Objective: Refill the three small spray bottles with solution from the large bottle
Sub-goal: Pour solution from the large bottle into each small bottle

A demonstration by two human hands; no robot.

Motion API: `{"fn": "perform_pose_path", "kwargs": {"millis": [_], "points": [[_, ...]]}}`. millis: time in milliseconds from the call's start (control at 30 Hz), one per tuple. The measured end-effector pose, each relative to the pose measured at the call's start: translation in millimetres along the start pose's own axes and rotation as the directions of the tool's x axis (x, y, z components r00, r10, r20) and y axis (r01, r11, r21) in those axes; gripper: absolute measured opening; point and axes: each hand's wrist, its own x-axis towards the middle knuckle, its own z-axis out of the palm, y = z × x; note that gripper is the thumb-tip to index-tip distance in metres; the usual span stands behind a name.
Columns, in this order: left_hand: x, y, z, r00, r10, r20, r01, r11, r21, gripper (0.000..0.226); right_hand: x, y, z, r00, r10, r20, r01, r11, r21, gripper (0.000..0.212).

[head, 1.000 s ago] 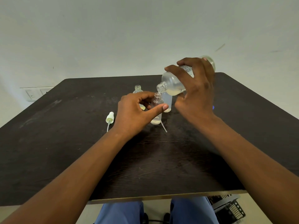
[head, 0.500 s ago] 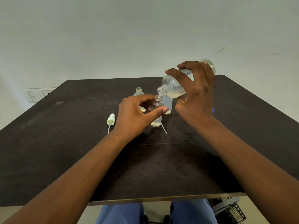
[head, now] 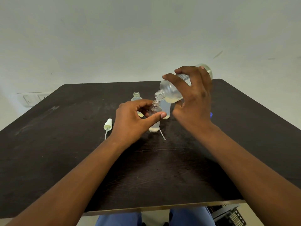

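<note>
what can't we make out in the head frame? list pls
Head view only:
- Rear small bottle: lower body hidden behind the left hand.
- Third small bottle: top hidden behind the large bottle.
- Large bottle label: mostly covered by the right hand, print too small to read.
- Blue thing: nearly all behind the right hand.
- Held bottle: fill level unclear, clear liquid, thumb across it.

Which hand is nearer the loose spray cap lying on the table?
Left. The left hand holds the small bottle just right of the spray cap; the right hand tilts the large bottle farther right, beyond it.
</note>
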Motion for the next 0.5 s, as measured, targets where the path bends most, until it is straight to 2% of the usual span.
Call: {"fn": "perform_pose_path", "kwargs": {"millis": [133, 500], "points": [[0.3, -1.2, -0.5, 1.0, 0.0, -0.005, 0.0, 1.0, 0.005, 0.035, 0.0, 0.2, 0.2, 1.0, 0.004, 0.01, -0.004, 1.0, 0.0, 0.07], [-0.3, 1.5, -1.4, 1.0, -0.016, -0.012, 0.016, 1.0, -0.005, 0.04, 1.1, -0.9, -0.3, 1.0, -0.008, 0.003, 0.008, 1.0, -0.004, 0.066]]}}
